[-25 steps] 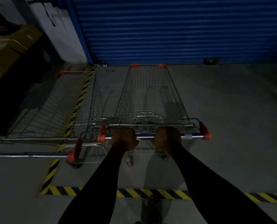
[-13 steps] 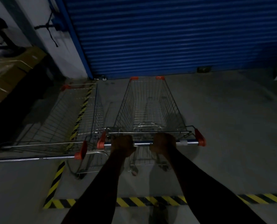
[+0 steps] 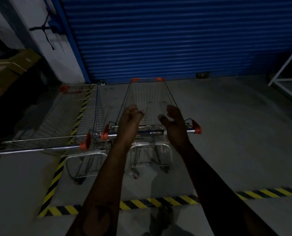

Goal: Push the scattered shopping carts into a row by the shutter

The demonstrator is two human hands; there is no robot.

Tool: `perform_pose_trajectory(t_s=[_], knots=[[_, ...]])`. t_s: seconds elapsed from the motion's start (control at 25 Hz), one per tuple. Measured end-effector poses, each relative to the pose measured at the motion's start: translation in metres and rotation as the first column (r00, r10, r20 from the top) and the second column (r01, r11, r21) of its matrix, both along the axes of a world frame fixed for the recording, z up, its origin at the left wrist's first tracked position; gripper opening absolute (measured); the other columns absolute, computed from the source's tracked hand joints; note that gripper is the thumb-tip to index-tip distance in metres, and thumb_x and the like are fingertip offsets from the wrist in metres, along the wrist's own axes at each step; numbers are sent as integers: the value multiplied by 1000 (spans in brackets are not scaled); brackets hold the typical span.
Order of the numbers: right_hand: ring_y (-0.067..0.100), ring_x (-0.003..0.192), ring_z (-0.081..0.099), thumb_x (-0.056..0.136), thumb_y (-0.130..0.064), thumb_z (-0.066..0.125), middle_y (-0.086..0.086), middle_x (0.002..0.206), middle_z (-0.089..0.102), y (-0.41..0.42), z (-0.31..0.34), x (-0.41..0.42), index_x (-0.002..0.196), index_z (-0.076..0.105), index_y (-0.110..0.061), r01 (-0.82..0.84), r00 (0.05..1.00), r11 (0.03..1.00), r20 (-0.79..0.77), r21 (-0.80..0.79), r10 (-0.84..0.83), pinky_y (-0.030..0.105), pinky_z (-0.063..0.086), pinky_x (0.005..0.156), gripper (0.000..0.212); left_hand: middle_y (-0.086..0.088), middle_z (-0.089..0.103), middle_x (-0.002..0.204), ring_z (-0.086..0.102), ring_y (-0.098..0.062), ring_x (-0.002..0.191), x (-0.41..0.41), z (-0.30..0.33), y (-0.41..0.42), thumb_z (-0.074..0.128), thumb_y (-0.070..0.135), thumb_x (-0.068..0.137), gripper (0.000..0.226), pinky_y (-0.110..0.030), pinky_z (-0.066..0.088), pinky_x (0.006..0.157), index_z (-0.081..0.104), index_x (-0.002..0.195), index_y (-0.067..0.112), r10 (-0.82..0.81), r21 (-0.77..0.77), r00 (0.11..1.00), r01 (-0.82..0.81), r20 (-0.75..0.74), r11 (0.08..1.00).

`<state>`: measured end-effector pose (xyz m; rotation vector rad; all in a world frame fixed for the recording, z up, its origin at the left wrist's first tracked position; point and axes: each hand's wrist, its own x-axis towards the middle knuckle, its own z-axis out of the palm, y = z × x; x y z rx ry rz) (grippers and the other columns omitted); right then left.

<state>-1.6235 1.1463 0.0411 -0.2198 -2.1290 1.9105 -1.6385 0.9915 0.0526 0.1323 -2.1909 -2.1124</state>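
Above the cart handle, left hand and right hand hover loosely curled, holding nothing. Cart stands nose-first near the blue shutter, just beside a second cart on its left, on grey floor.

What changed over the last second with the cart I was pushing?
Both hands let go: the left hand and right hand gripped the handle a second ago and now hang above it, fingers loosely curled, holding nothing. The right cart stays nose-first toward the blue shutter, beside the left cart, which kept its place.
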Motion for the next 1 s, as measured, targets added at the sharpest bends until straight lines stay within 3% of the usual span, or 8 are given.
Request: perform_pose_trajectory(t_s=[0.16, 0.32, 0.48, 0.64, 0.84, 1.0], knots=[[18, 129, 47, 93, -18, 68, 2, 142, 49, 11, 42, 44, 140, 47, -19, 8, 996, 986, -90, -165, -23, 46, 39, 113, 52, 3, 64, 127, 59, -9, 117, 56, 40, 1, 63, 37, 92, 30, -20, 42, 87, 61, 120, 28, 47, 121, 998, -41, -47, 992], [20, 128, 48, 89, -21, 67, 3, 133, 52, 23, 75, 93, 132, 51, -15, -26, 980, 983, -199, -180, -10, 49, 38, 113, 46, 9, 64, 133, 57, -10, 125, 113, 66, 6, 61, 63, 73, 58, -40, 41, 109, 61, 125, 37, 75, 101, 995, -68, -67, 993], [13, 127, 52, 82, -35, 63, 2, 135, 55, 46, 97, 149, 130, 51, -23, -104, 964, 980, -258, -172, 57, 42, 41, 111, 51, 7, 63, 135, 56, -13, 127, 175, 92, 28, 62, 67, 67, 74, -48, 37, 113, 60, 131, 31, 170, 115, 979, -158, -108, 981], [9, 124, 54, 77, -44, 66, 1, 133, 56, 86, 102, 216, 128, 50, -26, -172, 950, 967, -292, -187, 112, 27, 46, 103, 55, 5, 63, 136, 56, -13, 128, 260, 101, 71, 64, 64, 67, 76, -46, 34, 117, 59, 134, 28, 210, 134, 967, -191, -147, 972], [9, 127, 52, 83, -30, 61, 3, 137, 55, 128, 102, 311, 131, 50, -21, -237, 942, 944, -292, -229, 166, 13, 45, 94, 50, 3, 63, 136, 59, -11, 125, 363, 105, 120, 62, 63, 69, 77, -40, 38, 113, 56, 137, 26, 229, 109, 960, -213, -162, 971], [7, 126, 53, 85, -31, 61, 1, 138, 55, 141, 110, 389, 130, 51, -25, -327, 914, 918, -324, -225, 246, 15, 45, 95, 46, 8, 61, 138, 55, -8, 128, 448, 123, 137, 58, 65, 72, 64, -38, 37, 111, 57, 130, 37, 233, 44, 945, -229, -228, 972]])
